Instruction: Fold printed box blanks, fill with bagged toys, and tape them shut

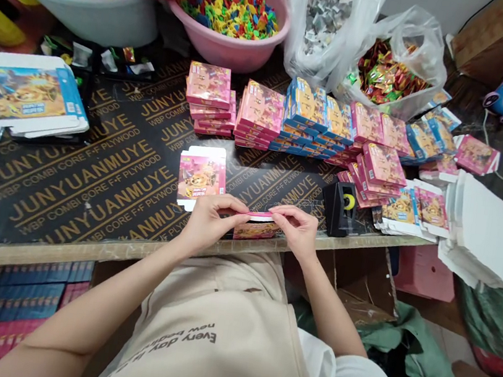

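At the table's front edge I hold a small pink printed cardboard box (255, 229), its white flap edge turned toward me. My left hand (213, 219) pinches its left end between thumb and fingers. At the right end my right hand (295, 229) pinches in the same way. Just beyond my left hand lies a flat, unfolded pink box (201, 175) with white flaps. A black tape dispenser (339, 210) with a yellow core stands to the right of my right hand. Whether the held box has anything inside is hidden.
Stacks of pink boxes (261, 112) and blue boxes (307, 106) line the table's middle. Behind are a pink basin (227, 48) of colourful plastic pieces and plastic bags (393, 77) of small packets. Flat blue cartons (30, 95) lie left; white card sheets (489, 228) overhang the right edge.
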Action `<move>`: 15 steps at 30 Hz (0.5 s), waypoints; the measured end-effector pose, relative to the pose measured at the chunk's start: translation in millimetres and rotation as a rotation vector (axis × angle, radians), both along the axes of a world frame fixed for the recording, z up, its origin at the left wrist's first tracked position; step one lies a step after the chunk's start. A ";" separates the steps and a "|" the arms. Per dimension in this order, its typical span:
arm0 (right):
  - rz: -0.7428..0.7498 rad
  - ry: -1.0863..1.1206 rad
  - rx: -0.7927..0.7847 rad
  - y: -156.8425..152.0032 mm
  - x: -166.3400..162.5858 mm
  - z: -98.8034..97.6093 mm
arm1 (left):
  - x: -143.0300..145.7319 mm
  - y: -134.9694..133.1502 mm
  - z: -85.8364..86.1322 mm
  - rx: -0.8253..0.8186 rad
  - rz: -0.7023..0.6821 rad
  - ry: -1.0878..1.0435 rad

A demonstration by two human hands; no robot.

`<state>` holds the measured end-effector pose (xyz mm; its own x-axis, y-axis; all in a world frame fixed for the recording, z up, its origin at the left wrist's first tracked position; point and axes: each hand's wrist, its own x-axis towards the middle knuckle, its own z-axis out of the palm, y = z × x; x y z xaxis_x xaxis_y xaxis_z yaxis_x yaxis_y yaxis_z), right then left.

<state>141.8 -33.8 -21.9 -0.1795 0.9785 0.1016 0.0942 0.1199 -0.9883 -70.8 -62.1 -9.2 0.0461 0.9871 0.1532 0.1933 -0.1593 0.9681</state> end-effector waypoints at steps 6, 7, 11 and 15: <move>0.083 -0.109 0.110 -3.5 6.6 -1.3 | -6.9 -17.9 -3.6 0.446 -0.081 0.390; 0.082 -0.127 0.149 -6.5 7.3 -2.1 | -5.5 -19.5 -4.3 0.473 -0.088 0.432; 0.086 -0.278 0.272 -19.1 24.5 -3.5 | 14.5 -13.9 -2.2 0.475 -0.152 0.529; -0.460 -0.482 0.355 -25.0 90.7 -4.8 | 35.0 3.7 2.1 0.481 -0.196 0.578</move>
